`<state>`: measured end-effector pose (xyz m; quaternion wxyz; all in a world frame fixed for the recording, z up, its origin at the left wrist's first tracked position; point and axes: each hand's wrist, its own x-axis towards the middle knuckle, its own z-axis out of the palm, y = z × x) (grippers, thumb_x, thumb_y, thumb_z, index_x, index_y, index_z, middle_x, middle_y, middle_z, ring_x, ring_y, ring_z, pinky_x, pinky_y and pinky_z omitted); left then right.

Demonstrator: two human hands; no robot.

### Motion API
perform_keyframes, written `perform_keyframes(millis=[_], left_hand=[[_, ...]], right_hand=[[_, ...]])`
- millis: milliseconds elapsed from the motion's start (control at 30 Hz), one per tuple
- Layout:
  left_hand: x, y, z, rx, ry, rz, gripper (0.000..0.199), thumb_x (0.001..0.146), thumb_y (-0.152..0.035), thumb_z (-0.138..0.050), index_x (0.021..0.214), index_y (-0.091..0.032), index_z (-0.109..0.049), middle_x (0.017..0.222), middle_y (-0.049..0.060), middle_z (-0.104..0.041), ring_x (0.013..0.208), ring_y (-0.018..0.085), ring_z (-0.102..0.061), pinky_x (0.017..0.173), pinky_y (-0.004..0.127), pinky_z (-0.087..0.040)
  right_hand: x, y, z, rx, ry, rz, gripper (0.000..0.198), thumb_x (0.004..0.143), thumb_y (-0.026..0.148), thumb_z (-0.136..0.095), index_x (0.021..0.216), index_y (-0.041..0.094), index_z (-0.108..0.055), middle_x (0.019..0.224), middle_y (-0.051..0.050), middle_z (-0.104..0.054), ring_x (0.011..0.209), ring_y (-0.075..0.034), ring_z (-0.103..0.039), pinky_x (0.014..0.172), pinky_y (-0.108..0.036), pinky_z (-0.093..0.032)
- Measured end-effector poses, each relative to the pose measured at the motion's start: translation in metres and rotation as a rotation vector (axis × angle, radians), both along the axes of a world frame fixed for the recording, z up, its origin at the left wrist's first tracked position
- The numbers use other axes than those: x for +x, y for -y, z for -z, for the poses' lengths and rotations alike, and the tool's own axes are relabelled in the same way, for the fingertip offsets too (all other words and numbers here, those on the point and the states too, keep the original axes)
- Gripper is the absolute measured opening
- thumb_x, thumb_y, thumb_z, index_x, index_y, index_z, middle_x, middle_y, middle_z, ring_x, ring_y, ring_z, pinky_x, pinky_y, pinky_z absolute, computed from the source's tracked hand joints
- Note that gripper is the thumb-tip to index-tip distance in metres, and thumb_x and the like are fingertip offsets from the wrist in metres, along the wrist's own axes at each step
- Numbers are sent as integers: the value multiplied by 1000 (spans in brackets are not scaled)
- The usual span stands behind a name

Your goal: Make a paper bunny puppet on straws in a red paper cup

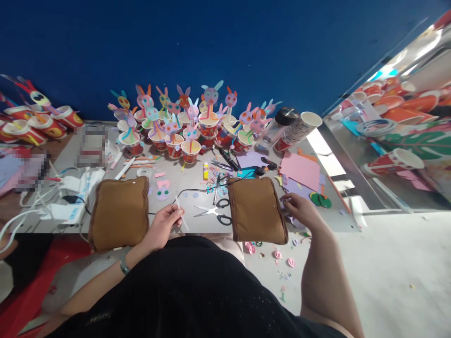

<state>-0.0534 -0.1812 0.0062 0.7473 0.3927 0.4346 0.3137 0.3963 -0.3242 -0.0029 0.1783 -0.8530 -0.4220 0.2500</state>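
My left hand (165, 224) is closed around a thin white stick (179, 206), held in a pinch at the table's front edge; I cannot tell what the stick is made of. Just right of that hand lie scissors (212, 211) with black handles, their blades a little apart. My right hand (299, 209) is beside the right edge of a brown cushion (259, 210), its fingers bent and apart over scraps of purple paper (300, 186). Whether its fingertips touch anything is not clear. Ahead of my left hand rests a paper rabbit face (162, 191) with green eyes.
Paper cups (190, 152) with paper rabbits crowd the back. A second brown cushion (120, 213) lies at left, near white cables (31, 202). A glue stick (206, 171), pens, pink paper (300, 171), a bottle (278, 126) and stacked cups (299, 130) stand or lie farther back.
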Motion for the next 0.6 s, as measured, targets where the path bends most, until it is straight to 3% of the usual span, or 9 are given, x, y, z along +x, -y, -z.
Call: perform_keyframes(millis=[67, 133, 200, 267, 333, 433, 533, 600], left_hand=[[-1, -1, -1, 0, -1, -4, 47, 65, -53, -87, 72, -16, -59, 69, -4, -58, 58, 6, -50, 60, 20, -39], [-3, -2, -2, -5, 1, -10, 47, 64, -53, -88, 72, -16, -58, 69, -4, -58, 58, 6, -50, 60, 20, -39], [-4, -3, -4, -10, 4, -22, 47, 64, -52, -88, 71, -16, -58, 70, -4, -59, 58, 6, -50, 60, 20, -39], [-5, -4, -7, -10, 3, -32, 46, 63, -51, -88, 71, -16, -59, 71, -3, -59, 57, 5, -49, 59, 20, -39], [-5, -5, -11, -1, 2, -32, 45, 63, -50, -88, 71, -16, -60, 70, -3, -59, 57, 6, -50, 59, 20, -39], [-3, -7, -17, 17, 12, -14, 42, 64, -47, -88, 71, -16, -60, 71, -2, -60, 57, 6, -49, 58, 21, -40], [-4, -8, -21, 39, 19, -20, 42, 64, -46, -87, 69, -16, -58, 72, -2, -61, 57, 6, -49, 57, 21, -41], [-6, -9, -22, 48, 17, -41, 43, 64, -47, -88, 69, -16, -58, 73, -1, -62, 57, 6, -49, 57, 21, -41]], right_hand=[[1, 14, -13, 54, -156, 38, 45, 82, 52, -63, 114, 20, -61, 73, -5, -71, 63, -20, -65, 59, -30, -48], [3, 33, -28, 39, -289, 45, 50, 75, 61, -71, 103, 20, -62, 73, -6, -71, 62, -18, -63, 58, -29, -48], [7, 53, -41, -161, -440, 1, 49, 70, 66, -75, 81, 20, -64, 63, -4, -65, 53, -15, -56, 52, -29, -44], [14, 68, -48, -307, -461, 38, 47, 67, 65, -77, 72, 20, -65, 58, -4, -62, 49, -16, -52, 49, -31, -42], [27, 73, -47, -255, -299, 198, 40, 62, 58, -81, 71, 21, -66, 57, -5, -63, 49, -19, -55, 50, -35, -44], [51, 66, -32, -2, 118, 452, 30, 59, 45, -79, 74, 24, -65, 66, -7, -67, 57, -24, -60, 55, -39, -45], [76, 51, -12, 23, 445, 479, 30, 59, 45, -77, 79, 25, -64, 76, -8, -68, 64, -23, -56, 58, -38, -40], [88, 43, -1, 27, 478, 398, 27, 60, 43, -76, 78, 25, -64, 79, -9, -68, 65, -22, -52, 59, -37, -36]])
